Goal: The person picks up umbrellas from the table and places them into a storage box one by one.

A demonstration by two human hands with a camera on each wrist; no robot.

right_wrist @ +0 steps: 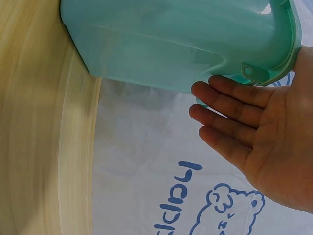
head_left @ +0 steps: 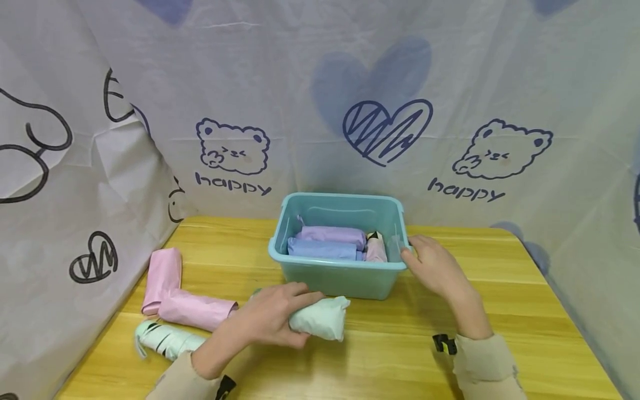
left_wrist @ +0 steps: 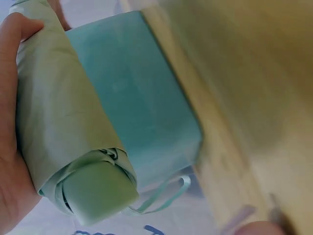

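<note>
My left hand (head_left: 272,316) grips a pale green folded umbrella (head_left: 322,318), held above the table in front of a teal plastic bin (head_left: 340,280). In the left wrist view, the umbrella's rounded end (left_wrist: 100,188) and a loose strap (left_wrist: 166,196) show. My right hand (head_left: 435,264) touches the bin's right end near the rim. Its fingers (right_wrist: 234,105) lie nearly straight along the outside in the right wrist view; the thumb is hidden there. Inside the bin lie a purple folded umbrella (head_left: 335,234), a blue one (head_left: 322,249) and a pale pink one (head_left: 376,248).
To the left on the wooden table (head_left: 500,300) lie two pink rolled umbrellas (head_left: 162,280) and a mint umbrella with dark stripes (head_left: 167,339). A printed white cloth (head_left: 300,111) hangs behind the table and along its sides.
</note>
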